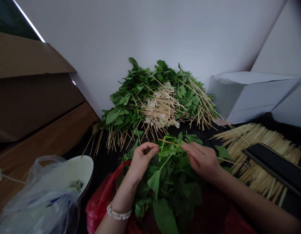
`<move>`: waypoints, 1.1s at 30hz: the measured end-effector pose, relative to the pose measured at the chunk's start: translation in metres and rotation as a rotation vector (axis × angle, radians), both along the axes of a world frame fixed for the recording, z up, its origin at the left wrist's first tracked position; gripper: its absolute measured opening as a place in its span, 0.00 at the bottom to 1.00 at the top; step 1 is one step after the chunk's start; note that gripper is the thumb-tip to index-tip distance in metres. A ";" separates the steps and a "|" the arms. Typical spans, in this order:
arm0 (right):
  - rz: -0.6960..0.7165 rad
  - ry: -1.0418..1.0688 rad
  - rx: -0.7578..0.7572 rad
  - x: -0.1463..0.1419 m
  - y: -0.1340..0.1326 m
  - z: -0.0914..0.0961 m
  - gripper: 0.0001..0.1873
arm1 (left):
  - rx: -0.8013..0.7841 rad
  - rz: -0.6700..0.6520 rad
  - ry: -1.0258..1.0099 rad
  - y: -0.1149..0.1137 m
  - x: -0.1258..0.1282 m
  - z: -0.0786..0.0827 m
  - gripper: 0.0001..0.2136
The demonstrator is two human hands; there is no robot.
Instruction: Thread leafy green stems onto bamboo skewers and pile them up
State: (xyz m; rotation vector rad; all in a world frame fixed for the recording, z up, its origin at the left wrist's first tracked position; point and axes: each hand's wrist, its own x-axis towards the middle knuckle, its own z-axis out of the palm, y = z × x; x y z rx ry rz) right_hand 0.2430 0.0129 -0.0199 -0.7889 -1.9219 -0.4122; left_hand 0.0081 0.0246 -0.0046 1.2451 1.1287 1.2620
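Note:
Over a pile of loose leafy greens [169,185], my two hands are close together. My left hand [145,157] is closed in a pinch at the left end of some green stems [168,150]. My right hand [201,161] is closed around a thin bamboo skewer [225,160], whose blunt part sticks out behind the hand to the right. The skewer's front part lies among the stems between my hands. Under the greens is a red plastic bag [104,191], partly hidden by my left forearm.
Skewered greens [121,113] and pale leafy pieces [162,97] are heaped against the white wall. Many bamboo skewers [262,143] lie at right, a black phone-like object [277,165] on them. A white box [252,94] stands behind. At left are a white bowl [88,167] and clear plastic bag [43,198].

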 end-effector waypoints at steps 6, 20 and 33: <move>-0.219 0.241 -0.009 0.022 0.009 0.018 0.10 | 0.297 0.392 0.269 0.007 -0.007 -0.006 0.12; -0.263 0.398 -0.130 0.031 0.011 0.028 0.09 | 0.308 -0.423 0.574 -0.031 0.036 -0.001 0.20; -0.273 0.436 -0.159 0.030 0.011 0.027 0.09 | 0.187 0.287 0.026 -0.002 -0.004 0.015 0.09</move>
